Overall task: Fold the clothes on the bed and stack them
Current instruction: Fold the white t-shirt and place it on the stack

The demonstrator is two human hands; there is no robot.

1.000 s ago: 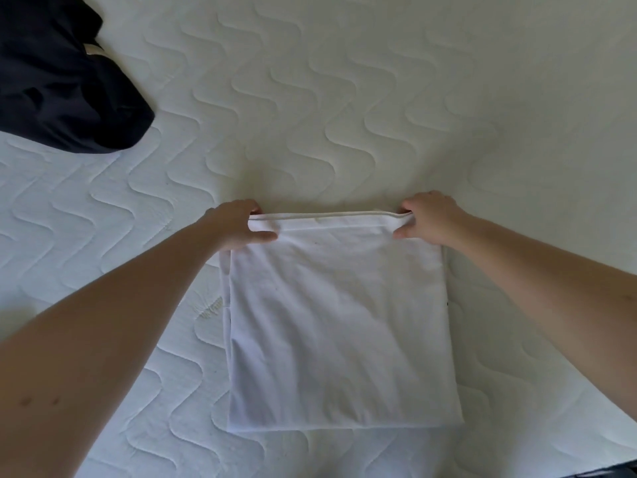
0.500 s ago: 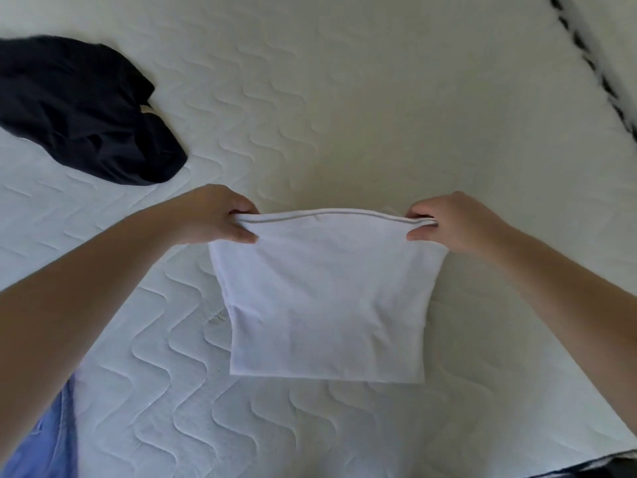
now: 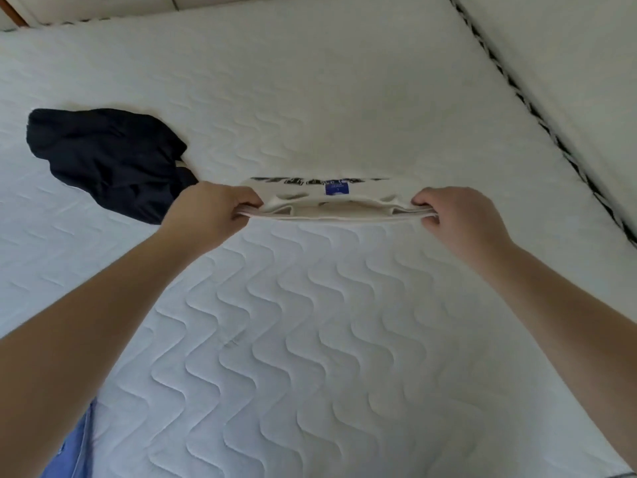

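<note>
White quilted mattress (image 3: 310, 339) with wavy stitching fills the view. Black-and-white patterned piping (image 3: 537, 115) runs along its right edge. Blue fabric (image 3: 74, 446) at bottom left, cut off by frame. Sliver of wooden trim (image 3: 10, 10) top left.

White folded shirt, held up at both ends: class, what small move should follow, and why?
Probably lower the white folded shirt flat onto the mattress. The left hand and right hand grip its ends in mid-air, and the dark garment lies unfolded.

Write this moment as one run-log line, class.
left hand: grips folded white shirt | right hand: grips its other end | shirt: lifted, edge-on above mattress | dark garment: unfolded, left
</note>
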